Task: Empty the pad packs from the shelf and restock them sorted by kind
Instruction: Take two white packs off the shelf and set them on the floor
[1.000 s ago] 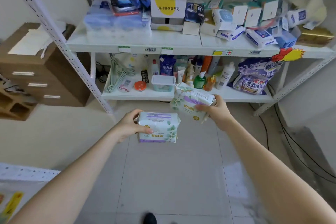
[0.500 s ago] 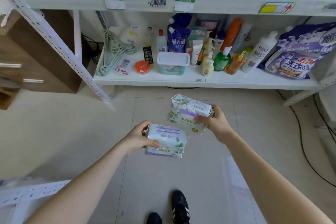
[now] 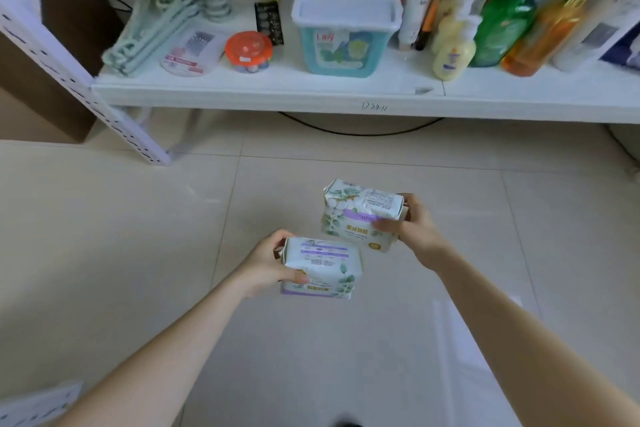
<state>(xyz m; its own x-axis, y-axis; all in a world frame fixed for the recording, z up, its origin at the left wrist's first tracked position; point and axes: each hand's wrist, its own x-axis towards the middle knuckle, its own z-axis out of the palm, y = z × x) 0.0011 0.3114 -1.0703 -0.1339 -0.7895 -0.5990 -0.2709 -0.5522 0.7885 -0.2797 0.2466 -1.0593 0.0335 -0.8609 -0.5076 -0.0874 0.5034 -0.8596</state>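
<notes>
A: Right, which hand has what?

B: Left hand (image 3: 266,265): fingers curled round the left end of the left pack (image 3: 320,269), thumb on its near face. Right hand (image 3: 414,230): gripping the right pack (image 3: 360,215) by its right end, thumb across the label. Neither hand is free.

A: And where do the packs sit from the hands?

B: Each pack juts inward from its hand, so the two meet between the wrists. The right pack is farther out, toward the shelf (image 3: 277,94). The left pack is closer to the body. Their nearest corners come just beside each other; whether they touch I cannot tell.

A: Long axes?

B: Both run roughly side to side, across the person. The left pack lies nearly square to the view. The right pack is turned a little, its left end pointing more toward the shelf.

A: So what does the next move turn on?

B: My guess is the floor (image 3: 138,236). Both packs are off the shelf and held over bare tile in front of it, with that tile straight below the hands. If they are being laid out for sorting, both arms simply go down. Which hand is lower I cannot tell from above. The prints look alike, with leaves and a purple band, so probably one kind, though the lettering is too small to be sure.
</notes>
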